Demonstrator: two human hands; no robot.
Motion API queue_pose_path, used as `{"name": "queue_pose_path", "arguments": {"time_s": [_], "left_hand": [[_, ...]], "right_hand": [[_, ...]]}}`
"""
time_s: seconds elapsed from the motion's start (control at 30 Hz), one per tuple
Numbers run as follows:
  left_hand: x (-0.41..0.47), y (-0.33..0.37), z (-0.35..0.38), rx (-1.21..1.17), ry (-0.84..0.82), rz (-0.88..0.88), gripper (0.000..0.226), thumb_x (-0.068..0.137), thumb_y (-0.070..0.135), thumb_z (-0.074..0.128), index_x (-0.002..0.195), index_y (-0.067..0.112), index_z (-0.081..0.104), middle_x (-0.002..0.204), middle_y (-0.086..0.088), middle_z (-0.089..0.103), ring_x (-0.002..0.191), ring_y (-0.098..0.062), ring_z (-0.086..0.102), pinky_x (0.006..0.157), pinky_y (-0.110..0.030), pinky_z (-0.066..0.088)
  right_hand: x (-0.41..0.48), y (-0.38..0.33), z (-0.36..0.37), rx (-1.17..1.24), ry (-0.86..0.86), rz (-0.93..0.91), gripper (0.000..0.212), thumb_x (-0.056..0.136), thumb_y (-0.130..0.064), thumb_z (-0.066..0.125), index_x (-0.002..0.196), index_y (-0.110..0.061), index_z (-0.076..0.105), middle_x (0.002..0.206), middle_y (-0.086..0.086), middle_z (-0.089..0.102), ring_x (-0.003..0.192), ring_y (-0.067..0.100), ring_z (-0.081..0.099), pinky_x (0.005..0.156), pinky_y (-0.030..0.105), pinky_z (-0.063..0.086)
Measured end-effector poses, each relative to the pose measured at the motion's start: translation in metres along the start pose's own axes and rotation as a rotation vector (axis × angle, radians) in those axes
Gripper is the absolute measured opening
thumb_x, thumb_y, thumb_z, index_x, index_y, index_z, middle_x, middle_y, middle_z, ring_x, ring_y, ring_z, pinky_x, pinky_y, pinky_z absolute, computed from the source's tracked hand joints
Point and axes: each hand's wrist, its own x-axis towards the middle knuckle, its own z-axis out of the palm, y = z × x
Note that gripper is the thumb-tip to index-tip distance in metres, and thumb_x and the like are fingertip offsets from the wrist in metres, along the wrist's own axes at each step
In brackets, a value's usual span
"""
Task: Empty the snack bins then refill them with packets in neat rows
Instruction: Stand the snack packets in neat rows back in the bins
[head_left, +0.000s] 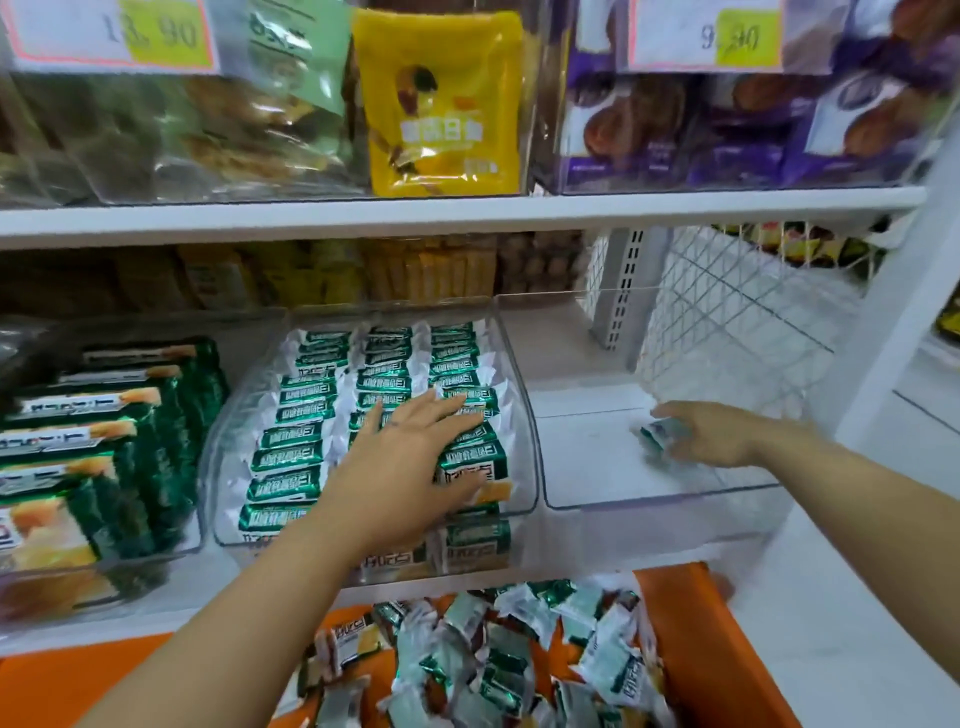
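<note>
A clear middle bin (524, 415) holds green-and-white snack packets (296, 431) laid in three neat rows. My left hand (410, 462) lies flat on the right-hand rows, fingers spread, pressing on the packets. To the right stands a clear bin (660, 499) that is nearly bare. Inside it my right hand (711, 434) is closed around one green-and-white packet (655, 434) near the bin's floor. Below the shelf an orange crate (691, 644) is full of several loose packets (498, 660) in a jumble.
A left bin (171, 545) holds larger dark-green packs in a row. The upper shelf (467, 213) carries clear bins of yellow and purple snack bags with price tags. A white wire mesh panel (737, 312) stands behind the right bin.
</note>
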Motion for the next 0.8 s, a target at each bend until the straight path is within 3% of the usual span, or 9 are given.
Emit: {"name": "queue_pose_path", "arguments": {"time_s": [0.07,0.17,0.3,0.4,0.47,0.57,0.67,0.73,0.8], "left_hand": [[-0.002,0.001,0.003,0.018,0.039,0.010,0.064,0.090,0.063,0.042,0.147,0.044,0.022,0.157,0.021,0.011,0.146,-0.005,0.002,0.119,-0.045,-0.005],[-0.003,0.001,0.007,0.025,0.065,0.012,0.062,0.090,0.063,0.042,0.146,0.044,0.024,0.157,0.022,0.013,0.146,-0.004,0.002,0.119,-0.043,-0.005],[-0.002,0.000,0.009,0.027,0.076,0.013,0.063,0.090,0.063,0.043,0.146,0.043,0.024,0.157,0.021,0.015,0.146,-0.004,0.003,0.119,-0.042,-0.004],[-0.004,0.001,0.006,0.003,0.075,0.012,0.061,0.089,0.063,0.045,0.144,0.044,0.027,0.156,0.020,0.017,0.146,-0.004,0.006,0.119,-0.042,-0.004],[-0.005,0.002,0.004,-0.015,0.098,0.013,0.055,0.087,0.060,0.051,0.137,0.042,0.035,0.154,0.020,0.023,0.145,-0.005,0.011,0.119,-0.042,-0.003],[-0.009,0.003,-0.001,-0.048,0.137,0.022,0.046,0.087,0.050,0.059,0.129,0.038,0.044,0.146,0.020,0.033,0.141,-0.005,0.022,0.118,-0.042,0.000],[-0.014,0.004,-0.005,-0.023,0.125,0.019,0.043,0.088,0.045,0.059,0.128,0.038,0.044,0.142,0.022,0.034,0.138,-0.004,0.025,0.118,-0.043,-0.001],[-0.016,0.006,-0.008,-0.017,0.134,0.019,0.040,0.089,0.044,0.058,0.126,0.038,0.045,0.139,0.021,0.037,0.135,-0.005,0.030,0.118,-0.043,-0.001],[-0.017,0.006,-0.010,-0.018,0.138,0.012,0.035,0.090,0.044,0.056,0.123,0.038,0.045,0.137,0.021,0.039,0.132,-0.005,0.033,0.118,-0.042,-0.001]], "right_hand": [[0.013,-0.001,0.005,-0.036,-0.041,0.002,0.067,0.090,-0.027,0.064,0.147,-0.019,0.031,0.149,0.007,0.034,0.129,0.023,0.041,0.095,0.024,0.034],[0.023,-0.007,0.016,-0.154,-0.071,-0.037,0.057,0.082,-0.028,0.072,0.133,-0.020,0.049,0.119,0.005,0.043,0.103,0.019,0.049,0.080,0.021,0.037],[0.024,-0.008,0.020,0.006,0.094,-0.160,0.037,0.079,-0.011,0.072,0.111,-0.019,0.055,0.105,0.005,0.053,0.086,0.018,0.050,0.060,0.009,0.037],[0.003,-0.016,0.006,0.503,0.147,-0.195,0.029,0.081,-0.002,0.069,0.100,-0.020,0.057,0.100,0.010,0.058,0.074,0.017,0.054,0.057,0.020,0.047],[-0.019,-0.027,-0.006,0.658,0.154,-0.246,0.027,0.082,-0.005,0.071,0.096,-0.022,0.056,0.096,0.010,0.062,0.068,0.012,0.057,0.056,0.020,0.048],[-0.051,-0.044,-0.019,0.694,0.151,-0.351,0.027,0.081,-0.006,0.071,0.097,-0.022,0.057,0.099,0.014,0.067,0.072,0.015,0.061,0.066,0.027,0.047],[-0.083,-0.064,-0.030,0.723,0.167,-0.473,0.026,0.078,-0.013,0.074,0.096,-0.021,0.056,0.083,-0.001,0.070,0.062,0.007,0.059,0.061,0.021,0.045],[-0.098,-0.081,-0.031,0.699,0.192,-0.533,0.023,0.074,-0.026,0.075,0.088,-0.026,0.057,0.084,0.001,0.071,0.065,0.014,0.063,0.060,0.027,0.049],[-0.106,-0.100,-0.029,0.647,0.194,-0.581,0.019,0.078,-0.025,0.075,0.083,-0.032,0.058,0.093,0.004,0.070,0.073,0.027,0.068,0.065,0.040,0.055]]}}
